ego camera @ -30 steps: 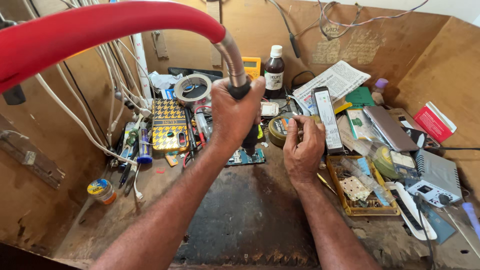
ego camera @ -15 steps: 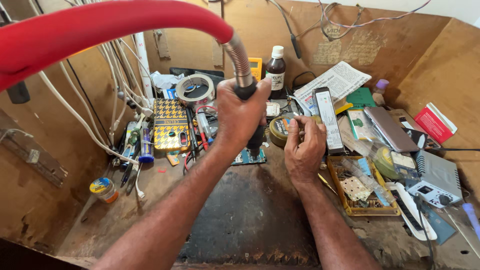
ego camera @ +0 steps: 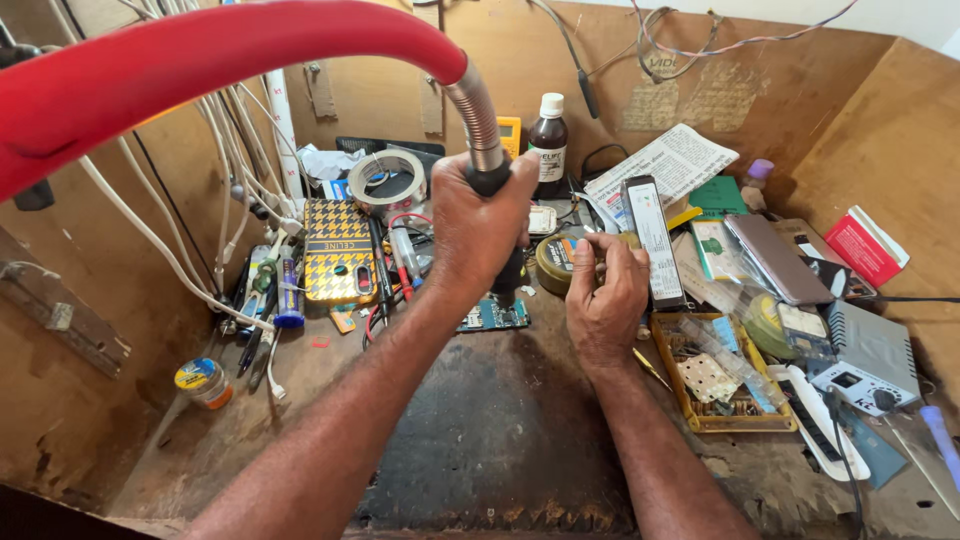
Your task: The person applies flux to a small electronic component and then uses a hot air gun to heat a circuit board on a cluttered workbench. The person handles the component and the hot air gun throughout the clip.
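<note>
A black handle at the end of a ribbed metal hose, which runs up into a thick red sleeve, is held upright by the left hand, and the grip of that hand is clamped around the handle with the fingers wrapped fully about it. The lower tip of the handle is pointed down at a small green circuit board, which lies on the tabletop just below the left hand. The right hand is kept just right of the circuit board, its fingers curled together; whether anything is pinched in that grip cannot be told. A round tin is seen behind the board, between the 2 hands. Left of the board a phone case with a yellow and black pattern is laid flat, and a roll of clear tape stands behind it. Behind the tin a dark brown bottle with a white cap is set upright. A black phone is laid right of the right hand, and a yellow tray of small parts is placed right of the board, near the right wrist.
</note>
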